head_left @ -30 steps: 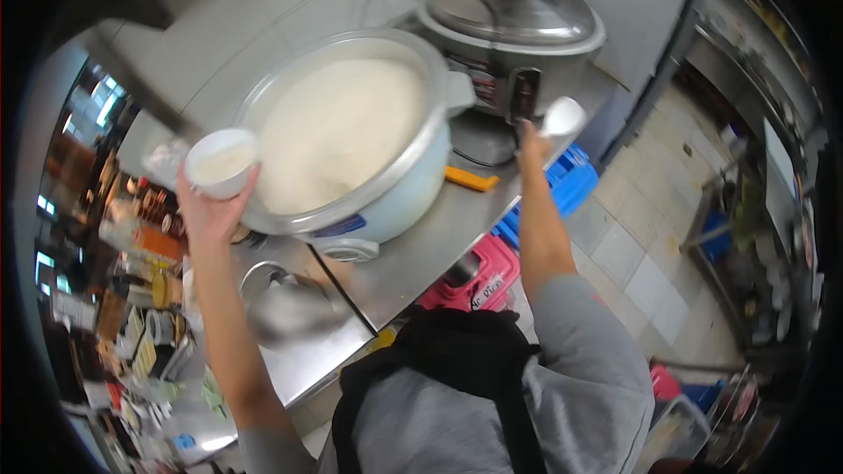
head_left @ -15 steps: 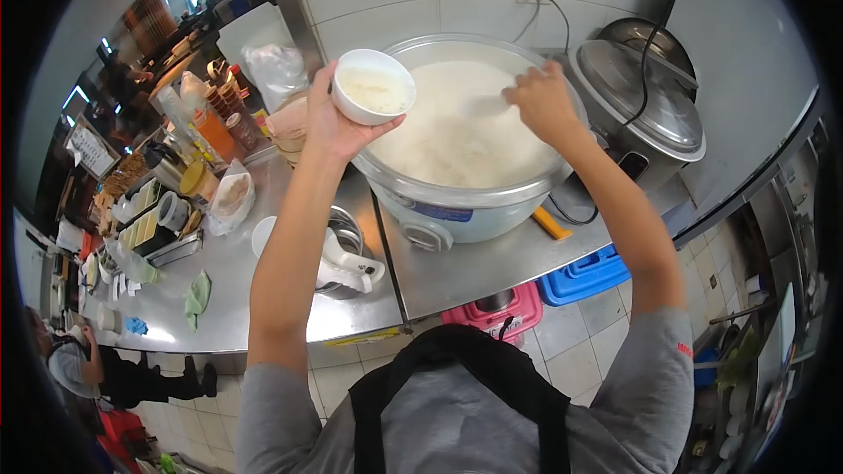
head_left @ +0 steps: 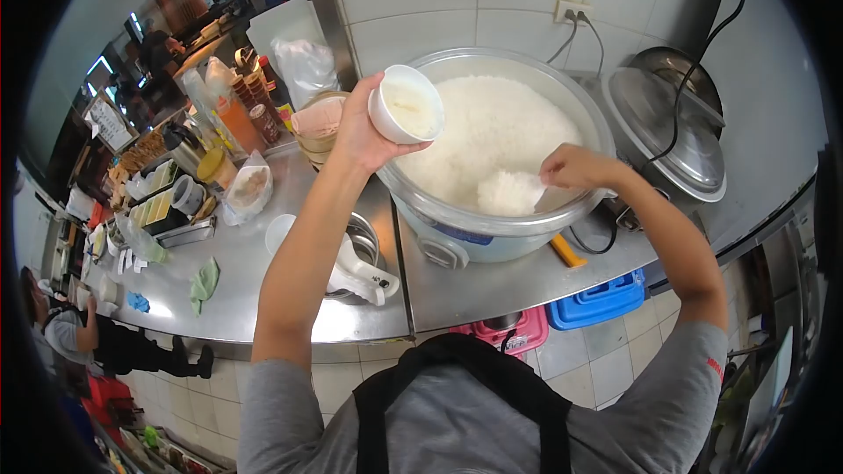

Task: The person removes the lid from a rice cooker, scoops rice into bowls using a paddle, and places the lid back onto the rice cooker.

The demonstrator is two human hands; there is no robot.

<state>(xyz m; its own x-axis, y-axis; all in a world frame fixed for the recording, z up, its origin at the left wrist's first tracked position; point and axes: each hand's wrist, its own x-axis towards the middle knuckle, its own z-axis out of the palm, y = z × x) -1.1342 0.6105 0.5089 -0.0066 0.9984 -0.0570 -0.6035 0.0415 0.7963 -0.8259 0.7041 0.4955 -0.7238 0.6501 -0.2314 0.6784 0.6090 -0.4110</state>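
L hand: clamped round white bowl, pale contents inside, held tilted over L rim of lg. cooker pot. R hand: fingers closed together on white scoop (prob.; mostly hidden by hand & rice), at near R side of pot, w/ heap at its end. Rice: white, approx. fills pot. Steel counter: bears pot; orange-yellow handle just beside pot base, R. Second cooker: metal lid on, R of pot, black cord across. Wall outlet: 2 plugs, behind pot. Steel container: L of pot, w/ white-handled utensil. Green cloth: far L of counter. Blue lid & pink lid: below counter edge. Co-worker: far L, standing.
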